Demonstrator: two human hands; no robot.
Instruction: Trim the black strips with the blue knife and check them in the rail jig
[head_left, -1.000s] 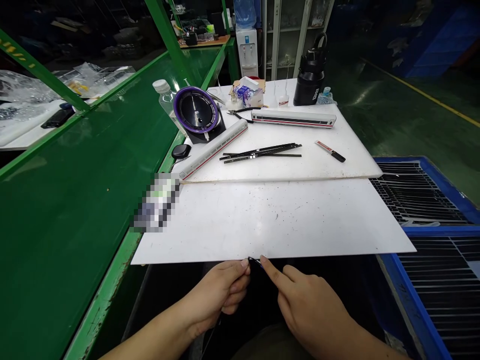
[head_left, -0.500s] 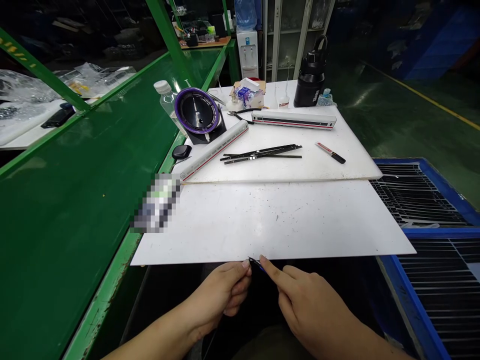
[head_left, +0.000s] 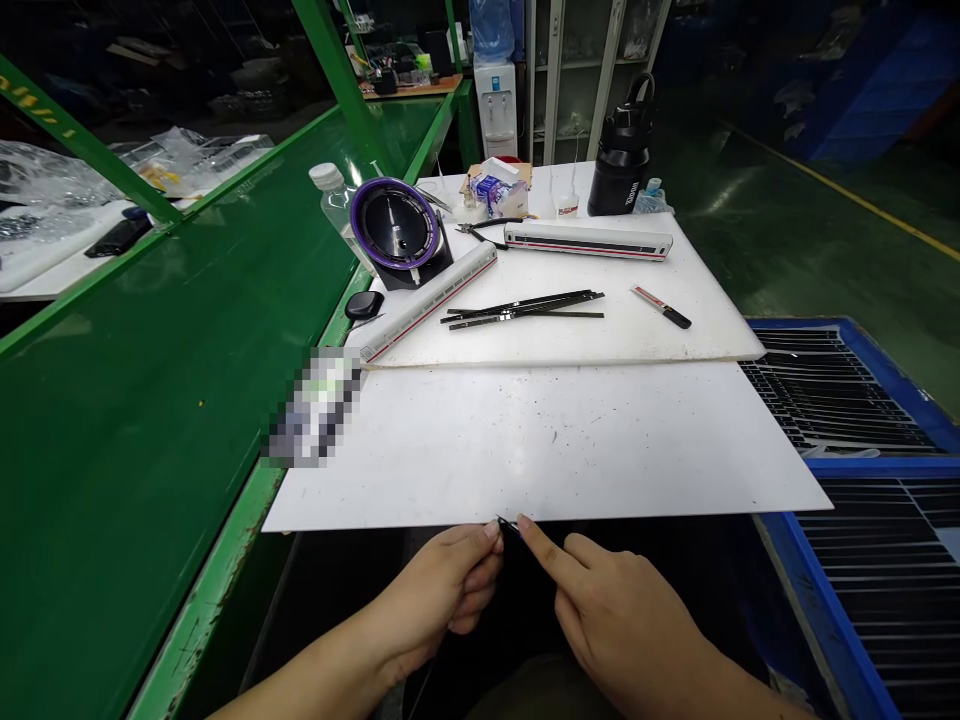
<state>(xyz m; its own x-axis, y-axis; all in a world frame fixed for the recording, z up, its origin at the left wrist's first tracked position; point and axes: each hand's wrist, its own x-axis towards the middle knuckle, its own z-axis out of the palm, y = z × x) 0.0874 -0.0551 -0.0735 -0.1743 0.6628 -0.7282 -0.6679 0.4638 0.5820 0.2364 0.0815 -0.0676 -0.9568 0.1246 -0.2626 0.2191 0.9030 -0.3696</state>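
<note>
Thin dark piece (head_left: 509, 524) slants from left hand (head_left: 451, 575) down to right hand (head_left: 611, 598); left's pinching its end (right's grip, can't tell).

I count one left hand (head_left: 450, 578), one right hand (head_left: 611, 590) and at least one thin dark piece (head_left: 507, 524) between them. On the surface (head_left: 525, 440) I make out two white train carriages (head_left: 589, 240), one pair of pliers (head_left: 472, 229), one black-capped pen (head_left: 661, 307), one purple-rimmed round device (head_left: 395, 223), one black flask (head_left: 619, 180) and one white-capped bottle (head_left: 339, 200). The black strips (head_left: 555, 299) number at least four; their overlap hides the exact total. Two blue trays (head_left: 885, 466) are in sight too.
</note>
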